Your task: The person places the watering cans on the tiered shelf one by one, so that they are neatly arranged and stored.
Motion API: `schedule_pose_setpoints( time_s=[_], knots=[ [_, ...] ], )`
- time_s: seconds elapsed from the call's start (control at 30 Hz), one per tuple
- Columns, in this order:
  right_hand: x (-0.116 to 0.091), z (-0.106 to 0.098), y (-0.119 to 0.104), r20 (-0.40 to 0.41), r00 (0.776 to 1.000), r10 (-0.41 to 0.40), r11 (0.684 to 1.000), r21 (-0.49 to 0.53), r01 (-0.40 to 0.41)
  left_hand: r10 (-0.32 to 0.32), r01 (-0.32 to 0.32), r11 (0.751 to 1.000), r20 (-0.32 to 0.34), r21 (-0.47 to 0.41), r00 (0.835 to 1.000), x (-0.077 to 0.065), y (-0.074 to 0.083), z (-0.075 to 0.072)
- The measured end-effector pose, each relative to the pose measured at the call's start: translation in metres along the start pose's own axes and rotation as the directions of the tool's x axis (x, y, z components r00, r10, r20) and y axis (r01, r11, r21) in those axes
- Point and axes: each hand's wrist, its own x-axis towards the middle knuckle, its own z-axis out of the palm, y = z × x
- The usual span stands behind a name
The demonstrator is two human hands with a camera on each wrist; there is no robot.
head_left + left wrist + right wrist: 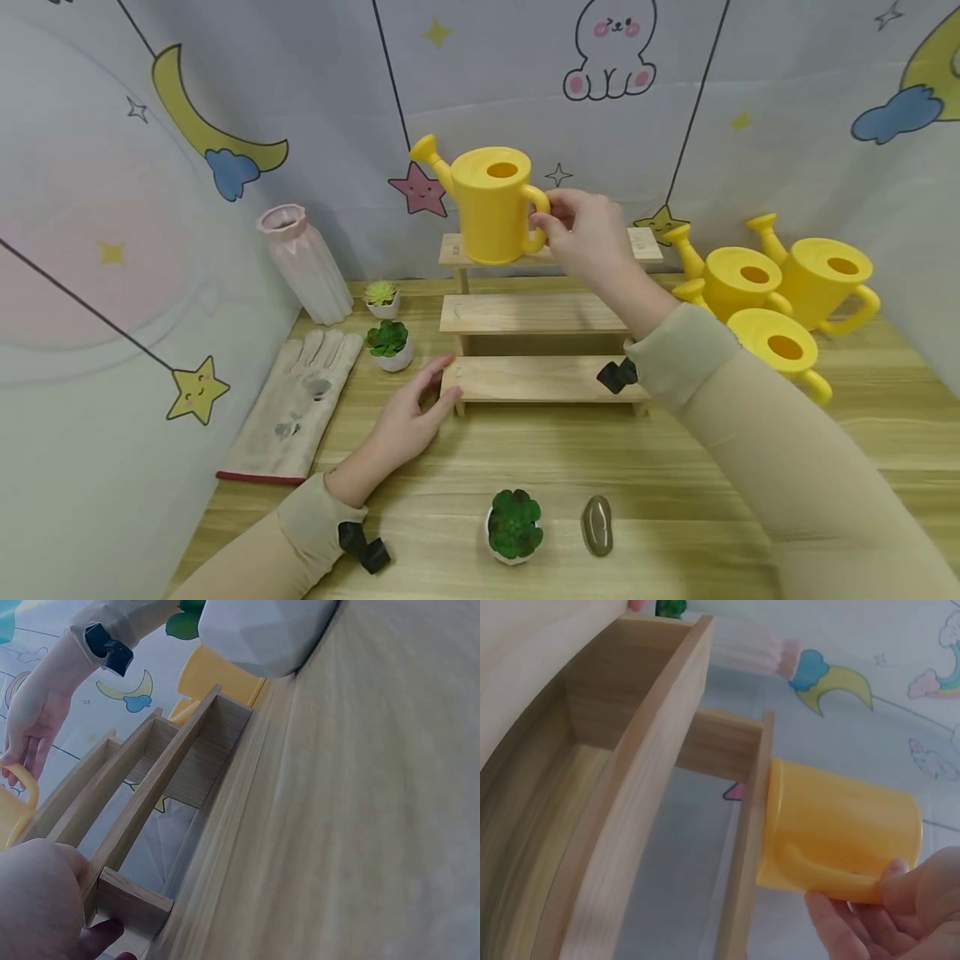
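Note:
My right hand (588, 233) pinches the handle of a yellow watering can (491, 208), thumb and fingers around it. The can is upright, spout to the left, over the left part of the top step of a three-tier wooden stand (540, 312). In the right wrist view, the base of the can (832, 825) is right at the top board. My left hand (405, 417) holds the left end of the lowest step, thumb at the front corner and index finger toward the back. In the left wrist view, its other fingers are partly hidden beside the end panel (135, 900).
Three more yellow watering cans (825, 279) stand at the right, partly behind my right arm. Left of the stand are two small potted succulents (390, 346), a ribbed vase (307, 267) and a glove (300, 408). Nearer me sit another succulent (514, 525) and a brown stone (597, 525).

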Motion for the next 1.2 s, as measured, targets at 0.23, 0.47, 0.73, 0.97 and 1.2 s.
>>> schedule_pose_setpoints(
  time_s=[0.23,0.47,0.73,0.97,1.2],
  knots=[
    [0.002,0.007,-0.005,-0.002,1.0,-0.01,1.0,0.012,0.01,0.008,-0.008,1.0,-0.002,0.015,1.0,0.0,-0.001,0.0],
    [0.0,0.008,-0.006,-0.02,1.0,-0.017,1.0,-0.019,0.016,0.008,-0.008,1.0,0.001,0.015,1.0,0.001,0.0,0.0],
    [0.0,0.01,-0.006,-0.027,1.0,-0.01,1.0,-0.011,0.009,0.005,-0.005,1.0,0.001,0.02,1.0,0.0,-0.001,-0.001],
    [0.0,0.011,-0.004,0.003,1.0,-0.001,1.0,-0.004,0.001,0.018,-0.018,1.0,-0.002,0.018,1.0,0.0,-0.001,-0.001],
    [-0.009,0.006,0.001,0.039,0.999,0.023,1.0,0.0,-0.023,0.017,-0.017,1.0,0.001,0.021,1.0,-0.001,0.0,-0.001]
  ],
)
